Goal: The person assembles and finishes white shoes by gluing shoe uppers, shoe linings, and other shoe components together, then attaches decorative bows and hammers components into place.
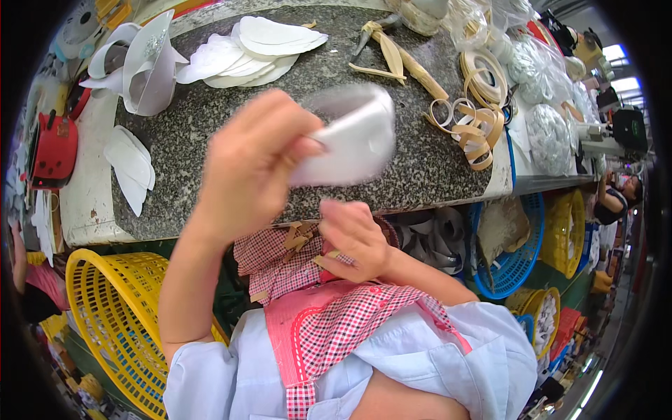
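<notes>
My left hand is raised over the speckled stone worktop, fingers and thumb pinched on a shiny white curved piece that looks like a shoe upper. The piece is bent into a loop and blurred by motion. Lower down, at the table's front edge, my right hand is closed with curled fingers in front of my checked apron. A small tan strip shows by its thumb; whether the fingers hold it is unclear.
Flat white pieces lie stacked at the back, with more at left beside curled uppers. A hammer and tan strip coils lie at right. Yellow and blue baskets stand below the worktop.
</notes>
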`<state>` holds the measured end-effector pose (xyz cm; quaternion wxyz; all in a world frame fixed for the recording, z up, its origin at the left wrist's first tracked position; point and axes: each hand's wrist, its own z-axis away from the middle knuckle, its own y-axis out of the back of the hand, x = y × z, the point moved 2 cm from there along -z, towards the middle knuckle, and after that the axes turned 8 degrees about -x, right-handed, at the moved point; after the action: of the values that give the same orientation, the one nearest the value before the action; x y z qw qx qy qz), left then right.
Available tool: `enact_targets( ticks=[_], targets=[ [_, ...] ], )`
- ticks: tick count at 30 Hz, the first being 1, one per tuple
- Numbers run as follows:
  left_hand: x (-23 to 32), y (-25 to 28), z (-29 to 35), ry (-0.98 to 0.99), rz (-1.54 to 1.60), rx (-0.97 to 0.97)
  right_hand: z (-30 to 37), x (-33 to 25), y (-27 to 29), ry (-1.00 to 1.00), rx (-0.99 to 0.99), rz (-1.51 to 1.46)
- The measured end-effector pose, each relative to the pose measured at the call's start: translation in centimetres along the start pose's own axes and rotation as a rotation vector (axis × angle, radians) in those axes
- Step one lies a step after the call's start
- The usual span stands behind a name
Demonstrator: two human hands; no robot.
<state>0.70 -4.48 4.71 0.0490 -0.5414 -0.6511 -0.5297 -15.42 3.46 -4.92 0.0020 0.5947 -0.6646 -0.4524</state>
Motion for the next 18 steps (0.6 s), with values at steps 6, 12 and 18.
enact_targets(
  ticks=[6, 12, 18],
  targets=[
    [1.7, 0.1, 1.0, -0.25, -0.392, -0.371, -4.6, 0.6, 6.8, 0.113, 0.208, 0.026],
    [0.3, -1.1, 1.8, -0.196, -0.196, -0.189, -6.5, 3.8, 6.4, 0.06, -0.202, 0.002],
    [0.2, -2.6, 3.2, -0.175, -0.448, -0.119, -6.4, 3.9, 6.1, 0.194, -0.107, 0.303]
  ],
)
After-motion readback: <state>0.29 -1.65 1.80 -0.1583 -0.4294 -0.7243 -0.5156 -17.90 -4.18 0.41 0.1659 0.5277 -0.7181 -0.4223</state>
